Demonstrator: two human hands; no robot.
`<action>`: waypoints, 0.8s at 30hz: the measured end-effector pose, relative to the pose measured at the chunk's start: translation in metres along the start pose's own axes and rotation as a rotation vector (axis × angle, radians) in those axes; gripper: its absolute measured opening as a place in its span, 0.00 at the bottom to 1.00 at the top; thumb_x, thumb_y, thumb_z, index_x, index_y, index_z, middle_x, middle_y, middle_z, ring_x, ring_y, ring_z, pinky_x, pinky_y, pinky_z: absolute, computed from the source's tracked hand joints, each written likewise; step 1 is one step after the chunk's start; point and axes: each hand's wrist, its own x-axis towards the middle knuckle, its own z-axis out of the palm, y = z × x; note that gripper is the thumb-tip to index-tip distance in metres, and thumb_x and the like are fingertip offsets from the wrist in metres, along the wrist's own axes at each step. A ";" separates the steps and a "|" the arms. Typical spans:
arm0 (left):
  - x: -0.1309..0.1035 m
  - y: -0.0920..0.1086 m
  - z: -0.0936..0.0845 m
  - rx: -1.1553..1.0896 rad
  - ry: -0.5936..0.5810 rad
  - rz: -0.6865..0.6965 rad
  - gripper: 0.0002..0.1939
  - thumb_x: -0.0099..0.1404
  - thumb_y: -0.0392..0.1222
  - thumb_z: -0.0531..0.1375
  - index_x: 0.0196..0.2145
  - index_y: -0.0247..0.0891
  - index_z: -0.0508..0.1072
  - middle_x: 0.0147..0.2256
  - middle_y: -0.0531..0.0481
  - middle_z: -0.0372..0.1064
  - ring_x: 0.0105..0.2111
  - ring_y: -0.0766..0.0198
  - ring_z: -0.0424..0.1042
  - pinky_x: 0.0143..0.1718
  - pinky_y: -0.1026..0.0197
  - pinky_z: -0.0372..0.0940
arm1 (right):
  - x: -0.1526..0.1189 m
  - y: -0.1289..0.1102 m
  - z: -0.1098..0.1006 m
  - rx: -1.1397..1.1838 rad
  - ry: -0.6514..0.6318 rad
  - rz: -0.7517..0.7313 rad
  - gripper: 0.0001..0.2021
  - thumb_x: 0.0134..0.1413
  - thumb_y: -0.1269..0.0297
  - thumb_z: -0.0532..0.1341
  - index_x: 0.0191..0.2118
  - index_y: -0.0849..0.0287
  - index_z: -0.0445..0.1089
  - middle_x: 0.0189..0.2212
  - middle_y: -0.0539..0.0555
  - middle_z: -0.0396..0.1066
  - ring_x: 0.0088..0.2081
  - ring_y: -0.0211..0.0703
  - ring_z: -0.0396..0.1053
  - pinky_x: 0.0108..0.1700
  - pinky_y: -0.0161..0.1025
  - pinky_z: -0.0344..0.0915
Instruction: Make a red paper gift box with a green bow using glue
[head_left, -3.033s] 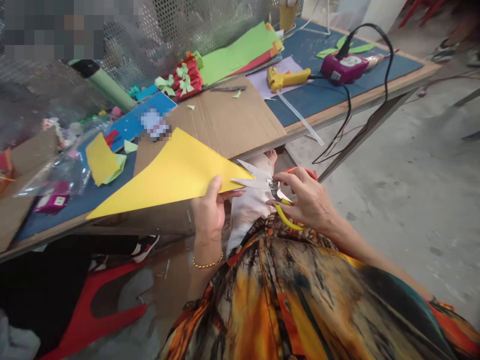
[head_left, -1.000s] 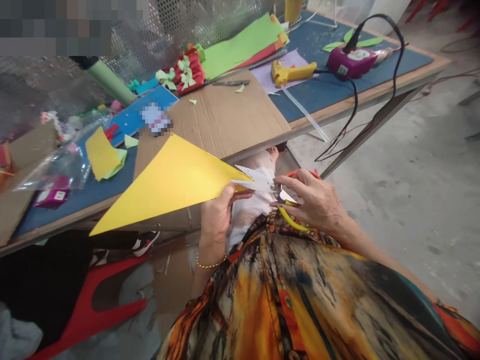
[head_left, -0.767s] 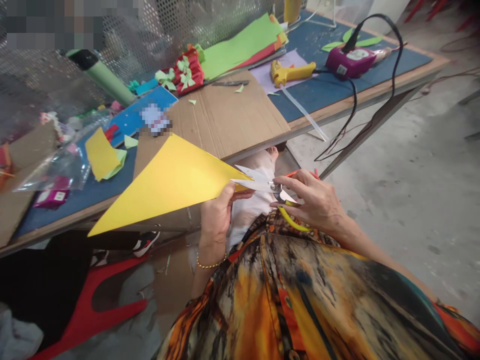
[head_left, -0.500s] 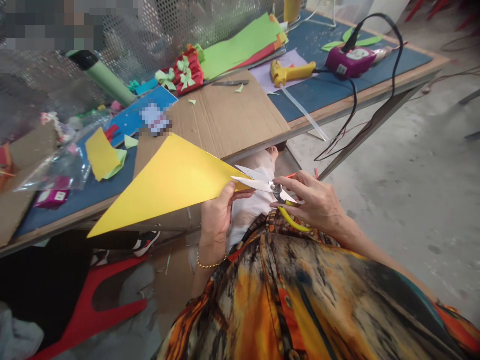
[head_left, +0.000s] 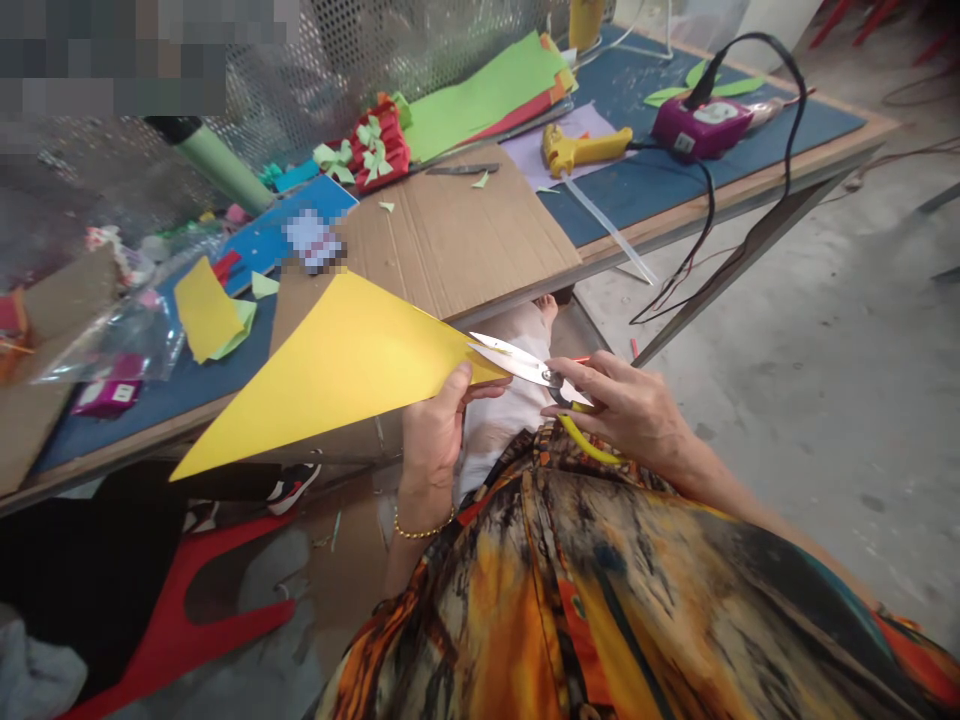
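A folded piece of yellow paper [head_left: 337, 370], broad at the left and narrowing to the right, is held over my lap. My left hand [head_left: 441, 425] pinches it near its right end, thumb on top and fingers beneath. In my right hand [head_left: 626, 405] are scissors [head_left: 525, 364] with yellow handles, my fingers around the handles and close to the pivot. Their blades lie at the paper's right tip, nearly closed together. Part of the handles is hidden by my fingers.
Beyond the paper, a cardboard sheet [head_left: 465, 235] covers part of the blue-topped table [head_left: 795, 120]. A yellow glue gun [head_left: 581, 150] with a clear stick lies there, its cable near a purple power socket [head_left: 705, 122]. Yellow and green scraps [head_left: 210, 310] lie left. A red stool [head_left: 165, 610] stands below.
The scissors' blades have come together at the paper's right tip. My left hand and the yellow paper stay in nearly the same place.
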 end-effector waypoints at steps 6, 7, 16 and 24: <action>-0.002 0.000 0.003 0.005 0.041 0.040 0.20 0.50 0.54 0.80 0.31 0.39 0.81 0.34 0.49 0.85 0.25 0.59 0.83 0.32 0.59 0.81 | 0.000 0.001 0.000 0.035 -0.039 0.030 0.25 0.76 0.41 0.61 0.59 0.57 0.80 0.34 0.54 0.75 0.29 0.39 0.68 0.32 0.37 0.61; -0.003 0.000 0.003 0.005 0.041 0.044 0.19 0.51 0.54 0.80 0.31 0.40 0.81 0.34 0.49 0.86 0.26 0.59 0.83 0.32 0.59 0.81 | 0.001 0.001 0.000 0.037 -0.030 0.026 0.25 0.76 0.42 0.61 0.59 0.57 0.80 0.35 0.55 0.75 0.30 0.39 0.68 0.32 0.37 0.61; -0.001 -0.009 0.000 0.064 0.031 0.018 0.19 0.52 0.55 0.80 0.34 0.39 0.84 0.33 0.47 0.86 0.33 0.52 0.87 0.38 0.53 0.83 | 0.006 -0.002 -0.002 0.010 -0.027 0.032 0.22 0.76 0.44 0.61 0.57 0.56 0.80 0.38 0.56 0.77 0.30 0.40 0.69 0.32 0.38 0.61; -0.004 -0.005 0.002 0.040 -0.007 0.012 0.21 0.52 0.57 0.80 0.32 0.39 0.83 0.33 0.46 0.85 0.34 0.49 0.88 0.40 0.51 0.85 | 0.002 -0.001 0.001 -0.004 -0.057 0.066 0.26 0.76 0.40 0.60 0.59 0.55 0.81 0.33 0.54 0.73 0.28 0.39 0.64 0.30 0.38 0.56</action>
